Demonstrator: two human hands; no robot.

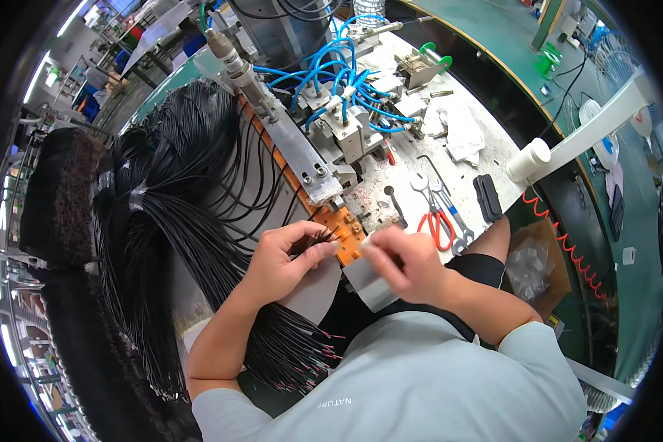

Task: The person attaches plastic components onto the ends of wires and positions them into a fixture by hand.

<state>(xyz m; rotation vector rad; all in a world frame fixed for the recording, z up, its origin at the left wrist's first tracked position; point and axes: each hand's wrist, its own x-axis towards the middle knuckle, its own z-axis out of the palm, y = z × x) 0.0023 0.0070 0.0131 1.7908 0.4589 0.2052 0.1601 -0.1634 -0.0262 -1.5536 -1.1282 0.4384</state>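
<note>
My left hand (pixel 287 259) pinches several dark cable ends (pixel 318 237) between thumb and fingers, at the left edge of an orange fixture block (pixel 345 234). Just right of that block, my right hand (pixel 409 264) is curled closed and slightly blurred; what its fingers hold, if anything, cannot be made out. Black cables (pixel 199 243) lie in a thick bundle to the left, their reddish-tipped ends (pixel 302 353) hanging below my left forearm. Above the block, the machine's metal arm (pixel 295 158) points down toward it.
Blue air tubes (pixel 339 81) crowd the machine at the back. Red-handled pliers (pixel 438 225), wrenches (pixel 453 214), a black object (pixel 487 197) and a white cloth (pixel 460 129) lie on the right tabletop. A white post (pixel 582 132) crosses at right, above a cardboard box (pixel 549 261) holding clear plastic.
</note>
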